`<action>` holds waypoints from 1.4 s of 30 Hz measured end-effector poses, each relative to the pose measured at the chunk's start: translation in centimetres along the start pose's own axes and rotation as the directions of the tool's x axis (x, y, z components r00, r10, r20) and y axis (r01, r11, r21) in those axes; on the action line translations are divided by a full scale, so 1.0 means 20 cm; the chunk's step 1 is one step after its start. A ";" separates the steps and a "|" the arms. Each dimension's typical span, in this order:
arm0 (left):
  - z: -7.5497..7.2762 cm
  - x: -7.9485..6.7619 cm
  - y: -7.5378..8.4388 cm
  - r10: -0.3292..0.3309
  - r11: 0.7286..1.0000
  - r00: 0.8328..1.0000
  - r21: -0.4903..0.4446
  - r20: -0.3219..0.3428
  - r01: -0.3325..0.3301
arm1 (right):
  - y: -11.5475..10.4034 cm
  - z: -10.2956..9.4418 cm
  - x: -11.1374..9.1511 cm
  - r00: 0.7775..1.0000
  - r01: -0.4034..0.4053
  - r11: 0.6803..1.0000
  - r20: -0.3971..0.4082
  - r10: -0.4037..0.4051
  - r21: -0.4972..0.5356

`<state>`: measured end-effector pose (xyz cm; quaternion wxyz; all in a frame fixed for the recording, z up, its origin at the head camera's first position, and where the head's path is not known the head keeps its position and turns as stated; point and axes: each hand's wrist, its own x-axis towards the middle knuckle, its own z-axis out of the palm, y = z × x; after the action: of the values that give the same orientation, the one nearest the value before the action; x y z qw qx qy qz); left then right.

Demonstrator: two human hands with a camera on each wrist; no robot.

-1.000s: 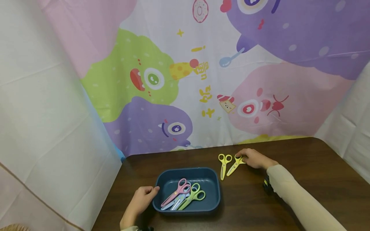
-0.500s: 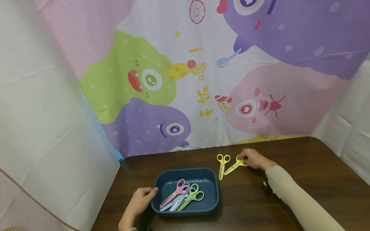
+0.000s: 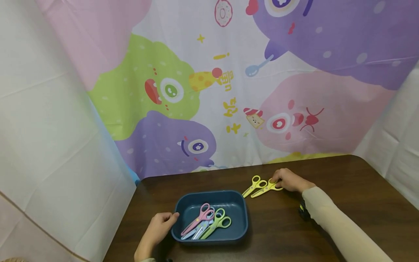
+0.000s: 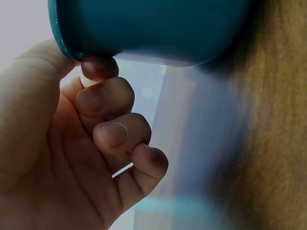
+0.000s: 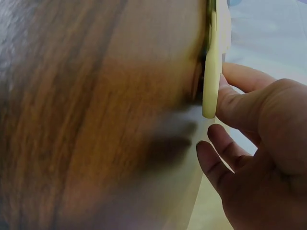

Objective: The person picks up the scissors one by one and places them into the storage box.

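Observation:
My left hand [image 3: 158,229] grips the left rim of a dark blue plastic tray [image 3: 242,233], thumb on the rim and curled index finger against the outer wall [image 4: 144,28]. In the tray lie pink scissors [image 3: 198,220], light blue scissors [image 3: 196,233] and green scissors [image 3: 216,225], partly overlapping. To the right, my right hand [image 3: 289,180] pinches the handle of yellow scissors [image 3: 264,190] at the table. The right wrist view shows that yellow handle [image 5: 211,86] between thumb and index finger. Another pair of yellow scissors [image 3: 252,187] lies just left, its blade tip near the tray's corner.
The dark brown wooden table [image 3: 294,225] ends at a cartoon-printed curtain [image 3: 229,145] behind it. White cloth [image 3: 65,127] hangs on the left, and more white cloth [image 3: 402,138] on the right.
My right hand has turned its yellow scissors to lie more sideways. The other yellow scissors have swung too, their blades now pointing down-left toward the tray. My left hand keeps its grip.

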<state>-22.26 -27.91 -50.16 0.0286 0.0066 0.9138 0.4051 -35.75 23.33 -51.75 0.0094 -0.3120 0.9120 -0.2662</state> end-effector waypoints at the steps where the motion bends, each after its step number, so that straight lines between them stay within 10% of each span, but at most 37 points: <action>1: 0.00 0.00 0.00 0.001 1.000 1.000 0.000 -0.001 -0.001 | 0.00 0.00 0.00 1.000 0.005 1.000 0.003 -0.005 0.001; 11: 0.00 0.01 -0.01 0.003 1.000 1.000 0.000 0.004 -0.003 | -0.02 -0.03 0.00 0.996 0.087 0.995 0.012 -0.086 -0.057; 42: 0.00 0.01 -0.01 -0.009 1.000 1.000 0.000 0.016 0.009 | -0.09 -0.08 -0.07 0.993 -0.078 0.996 0.097 0.073 0.052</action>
<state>-22.41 -27.93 -50.29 0.0380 0.0056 0.9135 0.4050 -33.83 23.71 -49.59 0.0714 -0.2891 0.9140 -0.2757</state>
